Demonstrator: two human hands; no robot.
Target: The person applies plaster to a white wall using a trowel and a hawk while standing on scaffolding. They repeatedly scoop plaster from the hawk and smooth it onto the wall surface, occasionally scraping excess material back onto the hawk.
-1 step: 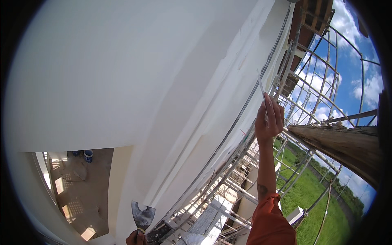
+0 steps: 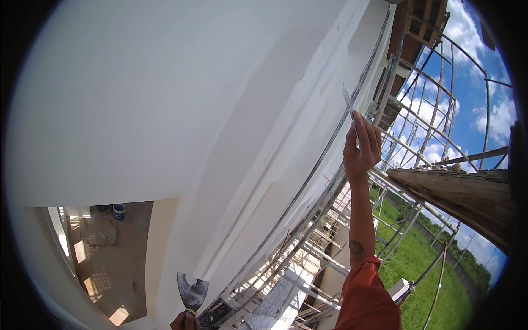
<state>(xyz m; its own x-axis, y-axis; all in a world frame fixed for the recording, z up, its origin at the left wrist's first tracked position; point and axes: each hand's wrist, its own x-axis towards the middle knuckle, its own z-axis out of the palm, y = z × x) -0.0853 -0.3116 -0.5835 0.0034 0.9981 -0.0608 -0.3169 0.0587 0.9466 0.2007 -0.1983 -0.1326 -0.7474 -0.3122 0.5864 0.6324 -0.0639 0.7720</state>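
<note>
My right hand (image 2: 363,146) is raised at the right of the wall and closed round a thin scraper (image 2: 347,100). Its blade is seen nearly edge-on and points up toward the wall; whether it touches the surface I cannot tell. Low in the picture, my left hand (image 2: 183,321) grips a wide putty knife (image 2: 192,292), with its blade upward and smeared with white and grey filler. The large white wall (image 2: 165,99) has a greyer band and long pale streaks running diagonally beside a raised moulding (image 2: 258,203).
A metal pole (image 2: 308,179) runs diagonally close along the wall. Scaffold tubes (image 2: 434,126) and a rough wooden beam (image 2: 456,192) stand at the right. Planks (image 2: 280,297) lie below, and grass (image 2: 429,275) is far down. At lower left, an opening shows a floor with a bucket (image 2: 119,212).
My right hand has risen slightly with the scraper, whose tip has shifted up and a little left. My left hand and the putty knife have barely moved.
</note>
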